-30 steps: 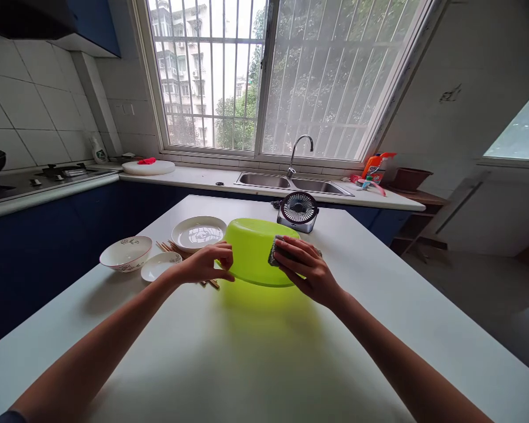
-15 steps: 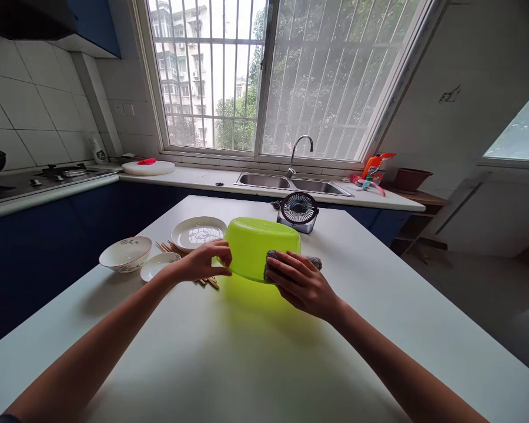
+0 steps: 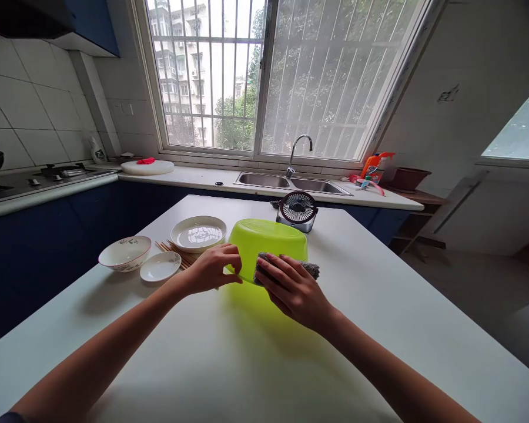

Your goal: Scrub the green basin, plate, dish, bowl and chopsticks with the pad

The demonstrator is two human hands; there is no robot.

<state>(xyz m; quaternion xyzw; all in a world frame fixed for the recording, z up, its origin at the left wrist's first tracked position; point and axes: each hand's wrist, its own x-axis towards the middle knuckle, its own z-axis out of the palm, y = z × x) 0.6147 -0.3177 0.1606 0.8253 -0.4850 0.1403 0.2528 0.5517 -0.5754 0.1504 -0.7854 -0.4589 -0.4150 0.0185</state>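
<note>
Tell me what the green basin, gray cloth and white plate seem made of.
Green basin: probably plastic, smooth and translucent; it casts green onto the table.
Gray cloth: likely textile, matte; its surface looks fuzzy, fiber unclear.
White plate: likely glazed ceramic, glossy; it shows bright reflections.

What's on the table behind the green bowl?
A small fan and a dark lump are visible. The green bowl hides some tabletop, so I can't tell what's there.

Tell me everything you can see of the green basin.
The green basin is translucent and looks plastic, with a rounded wall. It is bottom up over the white table. The left hand grips its rim; the right hand holds a grey cloth against its side, partly hiding it.
</note>
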